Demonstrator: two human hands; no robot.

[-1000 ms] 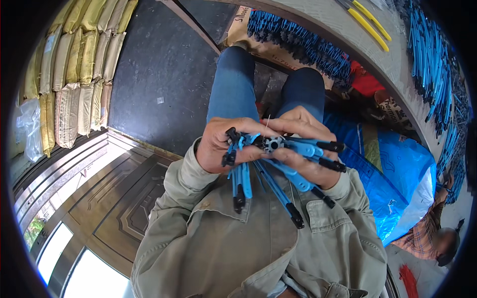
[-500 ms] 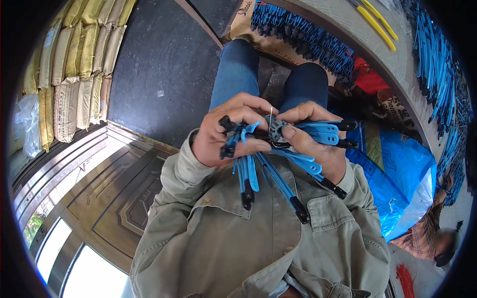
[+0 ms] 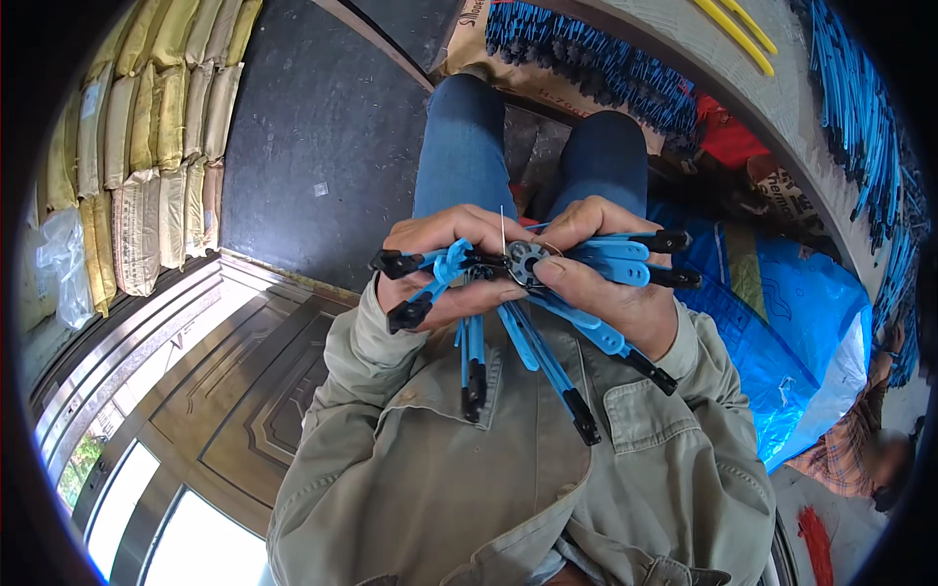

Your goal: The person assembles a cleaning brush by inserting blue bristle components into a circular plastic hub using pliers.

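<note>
Between both hands, just above my lap, is a spoked frame of blue plastic arms with black ends (image 3: 557,371). The arms fan out from a round, notched dark hub (image 3: 529,262). My left hand (image 3: 440,239) has its fingers closed on the hub's left side, with short blue arms sticking out past them. My right hand (image 3: 611,273) pinches the hub's right side between thumb and fingers, and several blue arms pass under and beside it. A thin wire (image 3: 503,230) stands up beside the hub, with a curved strand reaching toward my right fingers.
Several blue and black rods (image 3: 860,117) lie on the curved table at the right, near a yellow-handled tool (image 3: 738,34). More fill a cardboard box (image 3: 576,88) beyond my knees. A blue plastic sack (image 3: 772,342) sits at my right, a person's plaid sleeve (image 3: 840,454) behind it. Stacked sacks (image 3: 147,127) stand left.
The hub has turned to show its round face and moved slightly left. My left hand has shifted left, and the short blue arms beside it have swung outward.
</note>
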